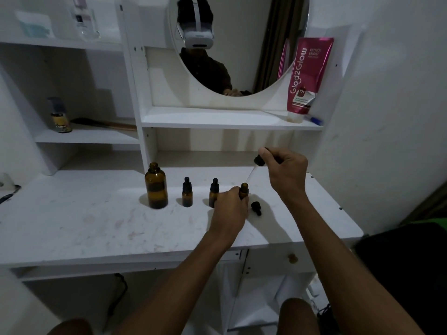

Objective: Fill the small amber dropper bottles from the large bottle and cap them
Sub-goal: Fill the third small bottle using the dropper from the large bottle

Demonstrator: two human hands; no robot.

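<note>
Holding a small open amber glass bottle (243, 189) upright on the white tabletop (84, 221), the left hand (229, 206) has its grip curled round the bottle's body, and the uncapped neck shows above the fingers. The right hand (287, 170) is raised above and to the right, its grip pinched on the black top of a dropper with a clear glass pipette (258, 161). The pipette slants down and left, its tip close over the bottle's mouth; whether it touches cannot be told.

Two capped small amber bottles (187, 193) stand to the left, the nearer one partly hidden behind the left hand. The large uncapped amber glass bottle (156, 187) stands at the left end of the row. A loose black dropper cap (256, 207) lies on its side just right of the held bottle. A pink cosmetic tube (307, 76) leans on the shelf above.
</note>
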